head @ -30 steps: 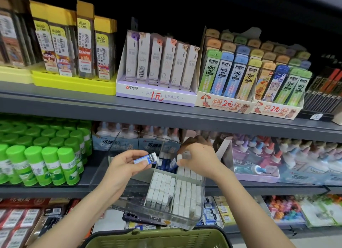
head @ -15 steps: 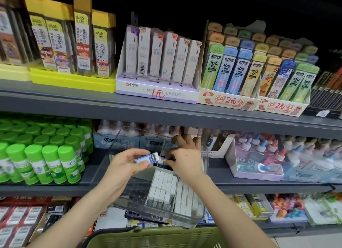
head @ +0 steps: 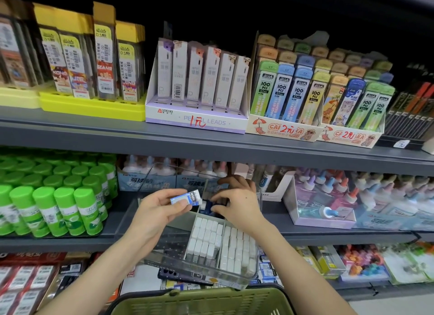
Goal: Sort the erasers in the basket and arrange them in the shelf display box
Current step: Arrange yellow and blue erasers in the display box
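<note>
A grey upper shelf (head: pixel 94 136) is loaded with a yellow tray (head: pixel 94 108) of upright lead packs (head: pixel 103 63), a white box (head: pixel 195 121) printed "PENCIL LEADS" in which slim pale cases (head: pixel 195 72) are stood in a row, and two cartoon-printed boxes (head: pixel 281 129) filled with coloured lead tubes (head: pixel 298 93) marked "100 PCS". Dark packs (head: pixel 413 112) are racked at the far right. On the shelf below, green glue sticks (head: pixel 68 209) are massed at the left, blue-labelled cartons (head: pixel 145 180) of white bottles are set behind, and glue bottles (head: pixel 328 185) with coloured caps are grouped at the right, one bottle (head: pixel 326 212) being laid on its side. Red and white packets (head: pixel 21 281) are seen lowest left.
</note>
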Demonstrator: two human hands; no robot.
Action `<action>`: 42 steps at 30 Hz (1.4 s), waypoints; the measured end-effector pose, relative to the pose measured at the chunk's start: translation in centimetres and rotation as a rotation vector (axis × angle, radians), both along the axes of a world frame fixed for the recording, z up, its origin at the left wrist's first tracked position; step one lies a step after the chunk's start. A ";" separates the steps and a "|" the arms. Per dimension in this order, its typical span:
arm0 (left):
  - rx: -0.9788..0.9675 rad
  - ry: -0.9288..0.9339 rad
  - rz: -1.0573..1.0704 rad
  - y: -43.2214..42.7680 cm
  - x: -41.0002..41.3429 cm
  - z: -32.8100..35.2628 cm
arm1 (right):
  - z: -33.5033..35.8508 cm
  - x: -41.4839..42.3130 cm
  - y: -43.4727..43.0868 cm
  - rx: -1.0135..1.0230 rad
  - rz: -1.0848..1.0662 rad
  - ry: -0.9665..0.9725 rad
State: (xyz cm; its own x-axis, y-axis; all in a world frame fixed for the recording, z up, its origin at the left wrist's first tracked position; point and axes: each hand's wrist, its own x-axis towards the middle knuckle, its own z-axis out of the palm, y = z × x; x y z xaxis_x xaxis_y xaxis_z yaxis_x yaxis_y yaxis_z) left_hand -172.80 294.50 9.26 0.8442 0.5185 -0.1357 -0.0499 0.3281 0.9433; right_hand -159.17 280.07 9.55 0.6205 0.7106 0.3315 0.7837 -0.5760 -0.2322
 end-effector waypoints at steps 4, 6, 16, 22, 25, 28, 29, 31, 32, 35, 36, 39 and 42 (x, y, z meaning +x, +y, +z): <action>-0.033 -0.020 -0.038 -0.1 0.0 0.3 | 1.8 -1.3 -0.2 0.230 0.041 0.306; -0.023 -0.025 -0.076 -0.2 0.0 0.5 | 2.6 -1.9 -0.4 0.258 0.112 0.449; -0.038 -0.073 -0.132 -1.7 0.7 1.6 | 5.4 -2.7 -1.2 0.316 0.184 0.631; 0.041 0.003 0.030 0.1 0.5 1.2 | 6.3 -0.3 -2.3 -0.125 -0.094 0.261; 0.131 0.038 0.043 0.3 0.4 0.9 | 4.8 -0.1 -1.1 -0.328 -0.100 0.051; 0.115 0.039 0.056 0.4 0.4 0.5 | 2.6 0.1 0.5 -0.435 -0.091 -0.134; 0.093 0.030 0.062 0.3 0.5 0.4 | 2.0 0.1 1.0 -0.460 -0.082 -0.158; 0.073 0.018 0.070 0.3 0.6 0.2 | 0.9 0.2 1.8 -0.487 -0.049 -0.176; 0.074 0.018 0.068 0.3 0.6 0.2 | 0.5 0.1 2.2 -0.491 -0.033 -0.181; 0.102 0.027 0.059 0.0 0.7 0.2 | 0.1 0.0 2.7 -0.462 -0.015 -0.200; 0.115 0.033 0.059 0.0 0.7 0.3 | 0.2 0.0 2.6 -0.441 -0.016 -0.194; 0.152 0.047 0.057 -0.4 0.7 0.6 | 1.2 -0.2 1.5 -0.318 -0.034 -0.093; 0.169 0.042 0.034 -0.8 0.6 0.8 | 2.9 -0.8 -0.5 -0.045 -0.020 0.206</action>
